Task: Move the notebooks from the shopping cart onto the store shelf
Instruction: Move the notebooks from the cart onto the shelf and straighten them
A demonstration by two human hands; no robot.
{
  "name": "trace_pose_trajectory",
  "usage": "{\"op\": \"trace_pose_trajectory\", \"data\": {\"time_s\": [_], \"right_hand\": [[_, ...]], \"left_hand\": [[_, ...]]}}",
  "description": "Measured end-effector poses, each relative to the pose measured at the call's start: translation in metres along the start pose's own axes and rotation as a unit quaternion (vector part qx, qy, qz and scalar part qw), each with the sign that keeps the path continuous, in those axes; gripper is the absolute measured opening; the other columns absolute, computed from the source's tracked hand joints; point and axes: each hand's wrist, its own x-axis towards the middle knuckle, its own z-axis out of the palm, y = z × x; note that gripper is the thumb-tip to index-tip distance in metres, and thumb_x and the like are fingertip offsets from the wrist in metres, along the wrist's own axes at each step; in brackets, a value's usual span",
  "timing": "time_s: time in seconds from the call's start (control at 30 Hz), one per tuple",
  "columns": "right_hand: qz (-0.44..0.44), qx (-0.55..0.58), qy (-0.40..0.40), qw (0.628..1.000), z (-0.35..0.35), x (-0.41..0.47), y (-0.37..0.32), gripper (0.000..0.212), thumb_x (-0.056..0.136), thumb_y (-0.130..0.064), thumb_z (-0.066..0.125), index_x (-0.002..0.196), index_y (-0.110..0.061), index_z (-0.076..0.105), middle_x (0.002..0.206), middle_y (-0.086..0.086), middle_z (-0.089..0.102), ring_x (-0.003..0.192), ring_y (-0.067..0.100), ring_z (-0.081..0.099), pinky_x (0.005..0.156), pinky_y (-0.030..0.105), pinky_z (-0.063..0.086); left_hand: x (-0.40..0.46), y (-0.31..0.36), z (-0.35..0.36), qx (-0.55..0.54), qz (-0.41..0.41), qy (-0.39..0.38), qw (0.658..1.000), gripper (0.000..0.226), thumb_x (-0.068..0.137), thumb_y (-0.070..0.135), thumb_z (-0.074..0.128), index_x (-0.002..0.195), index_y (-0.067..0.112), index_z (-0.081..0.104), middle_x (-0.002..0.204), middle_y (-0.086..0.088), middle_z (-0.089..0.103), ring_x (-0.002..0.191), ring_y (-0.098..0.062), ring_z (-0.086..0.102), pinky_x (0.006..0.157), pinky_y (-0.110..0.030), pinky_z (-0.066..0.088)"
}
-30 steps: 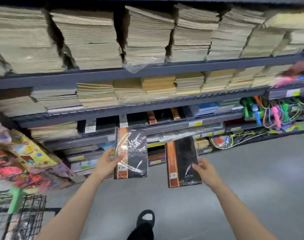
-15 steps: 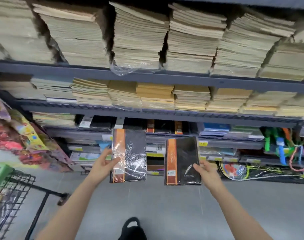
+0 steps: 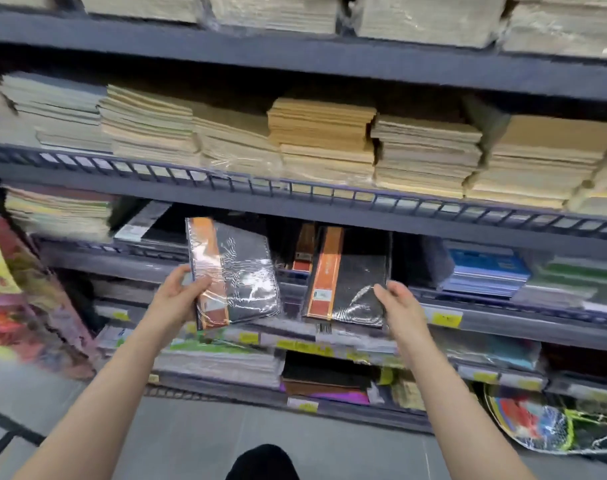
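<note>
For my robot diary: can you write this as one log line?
left hand: holds notebook | right hand: holds second notebook | shelf: not yet placed

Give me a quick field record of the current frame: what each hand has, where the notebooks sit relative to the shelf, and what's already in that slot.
left hand: grips left notebook at its lower left corner
right hand: holds right notebook at its lower right corner
notebooks: black with an orange band, shrink-wrapped, raised in front of the third shelf
placed yet: no, both in hand
slot contents: similar black and orange notebooks stand behind them
neighbours: blue pads to the right
cart: out of view
</note>
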Motion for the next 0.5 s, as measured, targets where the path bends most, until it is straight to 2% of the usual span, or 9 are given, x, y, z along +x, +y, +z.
{"op": "trace_pose_trajectory", "data": {"time_s": [0.1,0.23,0.27,0.3,0.37,0.4,0.43,0.47,0.5], "right_hand": [[-0.05,-0.001,0.011,0.999,0.007,0.027,0.02,0.036,0.09,-0.028,0.055,0.12,-0.008,0.053,0.115,0.003,0.057,0.1,0.016,0.051,0.084,0.026,0.036],[-0.118,0.034,-0.011,0.992,0.01,0.042,0.031,0.02,0.091,-0.029,0.052,0.101,-0.013,0.058,0.096,0.005,0.063,0.083,0.016,0.057,0.07,0.021,0.045],[-0.132,0.044,-0.01,0.99,0.012,0.043,0.034,0.016,0.092,-0.029,0.052,0.096,-0.015,0.058,0.092,0.007,0.063,0.082,0.017,0.055,0.073,0.024,0.046],[-0.142,0.047,-0.005,0.989,0.014,0.042,0.035,0.016,0.092,-0.029,0.051,0.095,-0.015,0.058,0.094,0.013,0.063,0.09,0.027,0.06,0.081,0.031,0.047],[-0.127,0.041,0.012,0.991,0.021,0.042,0.031,0.025,0.093,-0.03,0.049,0.098,-0.007,0.057,0.095,0.026,0.059,0.097,0.039,0.055,0.088,0.047,0.047],[-0.122,0.038,0.015,0.992,0.026,0.045,0.026,0.027,0.093,-0.031,0.048,0.093,-0.005,0.055,0.079,0.029,0.053,0.073,0.041,0.053,0.078,0.046,0.049],[-0.123,0.037,0.014,0.992,0.03,0.048,0.02,0.026,0.093,-0.033,0.047,0.085,-0.009,0.051,0.062,0.02,0.042,0.054,0.033,0.042,0.063,0.037,0.047],[-0.125,0.03,0.018,0.992,0.034,0.053,0.014,0.026,0.092,-0.037,0.046,0.083,-0.014,0.049,0.058,0.008,0.037,0.049,0.022,0.034,0.054,0.029,0.039],[-0.132,0.01,0.027,0.991,0.037,0.058,0.01,0.027,0.09,-0.044,0.044,0.088,-0.018,0.051,0.065,0.002,0.043,0.053,0.017,0.037,0.055,0.025,0.037]], "left_hand": [[0.027,-0.016,0.011,-0.03,0.064,-0.012,0.997,0.009,0.092,0.016,0.053,0.1,0.019,0.053,0.084,-0.004,0.066,0.054,-0.003,0.063,0.046,-0.016,0.049],[0.05,-0.037,0.015,-0.049,0.133,-0.023,0.99,0.015,0.094,0.013,0.048,0.095,0.026,0.055,0.084,0.0,0.06,0.053,0.0,0.061,0.042,-0.015,0.045],[0.053,-0.041,0.016,-0.049,0.148,-0.027,0.987,0.015,0.094,0.014,0.048,0.097,0.027,0.055,0.083,0.001,0.059,0.052,0.0,0.06,0.04,-0.013,0.042],[0.055,-0.046,0.016,-0.055,0.159,-0.029,0.985,0.014,0.094,0.013,0.047,0.099,0.025,0.054,0.082,0.001,0.059,0.051,0.0,0.059,0.039,-0.013,0.041],[0.057,-0.051,0.017,-0.076,0.168,-0.023,0.983,0.013,0.094,0.012,0.046,0.103,0.02,0.052,0.077,0.004,0.061,0.05,0.001,0.059,0.037,-0.012,0.04],[0.057,-0.053,0.016,-0.078,0.169,-0.021,0.982,0.013,0.094,0.012,0.046,0.105,0.018,0.051,0.076,0.004,0.062,0.05,0.001,0.059,0.037,-0.012,0.04],[0.058,-0.053,0.015,-0.079,0.17,-0.02,0.982,0.014,0.094,0.012,0.047,0.106,0.018,0.051,0.078,0.004,0.063,0.051,0.0,0.06,0.038,-0.013,0.041],[0.056,-0.052,0.014,-0.077,0.171,-0.02,0.982,0.014,0.094,0.014,0.047,0.106,0.019,0.052,0.081,0.003,0.064,0.054,-0.001,0.061,0.041,-0.014,0.043],[0.056,-0.051,0.013,-0.076,0.17,-0.021,0.982,0.013,0.094,0.015,0.048,0.104,0.021,0.053,0.084,0.003,0.065,0.058,-0.003,0.063,0.046,-0.017,0.046]]}}
